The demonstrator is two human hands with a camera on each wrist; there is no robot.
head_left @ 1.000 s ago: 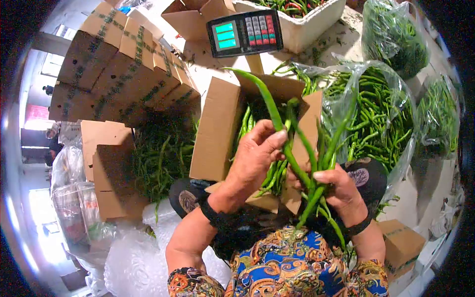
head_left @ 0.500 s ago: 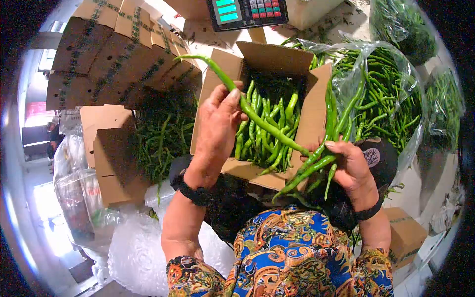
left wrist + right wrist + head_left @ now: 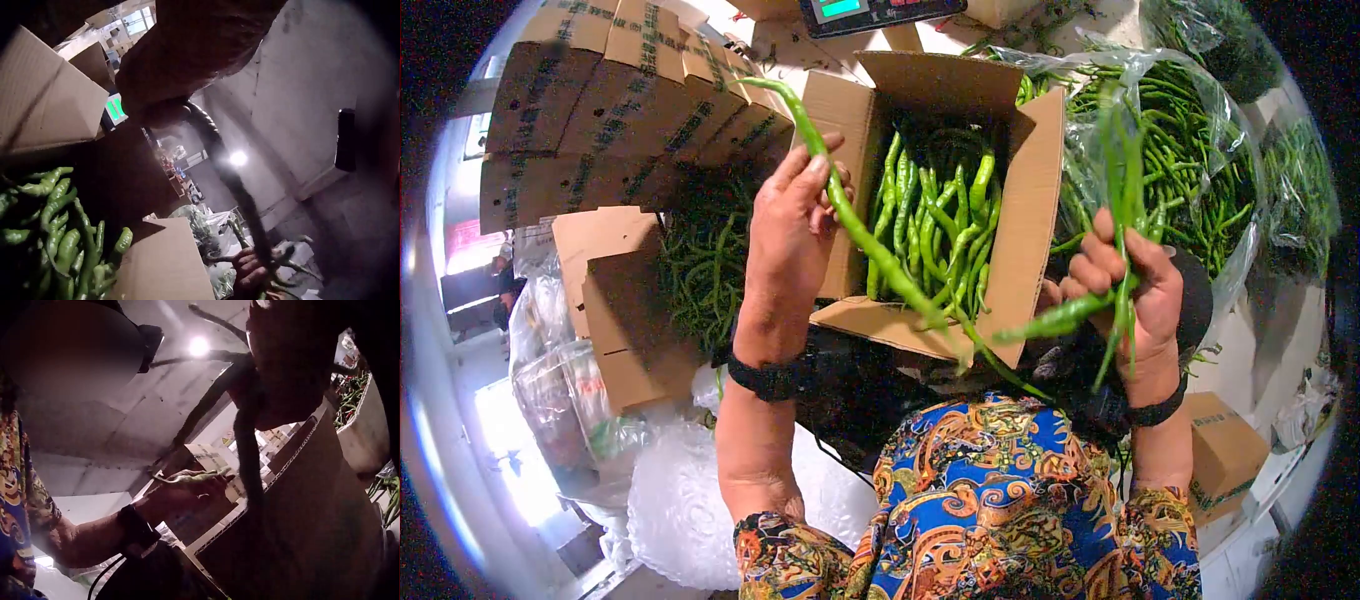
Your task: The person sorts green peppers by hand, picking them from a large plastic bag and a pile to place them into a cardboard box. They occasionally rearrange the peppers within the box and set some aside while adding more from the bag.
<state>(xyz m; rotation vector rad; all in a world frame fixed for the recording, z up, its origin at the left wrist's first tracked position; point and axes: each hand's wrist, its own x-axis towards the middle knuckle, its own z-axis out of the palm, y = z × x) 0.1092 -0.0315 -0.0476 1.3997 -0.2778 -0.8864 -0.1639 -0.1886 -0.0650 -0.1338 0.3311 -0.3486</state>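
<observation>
In the head view the left hand (image 3: 793,235) pinches one long green pepper (image 3: 867,243) between thumb and fingers, left of an open cardboard box (image 3: 837,130). The pepper slants down across the box's front flap. Right of the box, the right hand (image 3: 1135,290) grips a small bunch of green peppers (image 3: 1125,170), blurred at the top. Inside the box, green peppers (image 3: 935,225) lie lengthwise. The left wrist view shows the dark left hand (image 3: 187,56) holding its pepper (image 3: 234,181); the right wrist view has the right hand (image 3: 290,369) with dark peppers (image 3: 250,456).
Plastic bags of peppers (image 3: 1200,170) stand at the right, stacked cartons (image 3: 615,90) at the upper left. A scale display (image 3: 840,8) is at the top edge. More peppers (image 3: 705,265) lie left of the box, above bubble wrap (image 3: 685,500). A closed carton (image 3: 1225,450) sits lower right.
The hands have moved apart: the left went left with its single pepper, which has come away from the bunch. The right hand moved right and up with the remaining peppers.
</observation>
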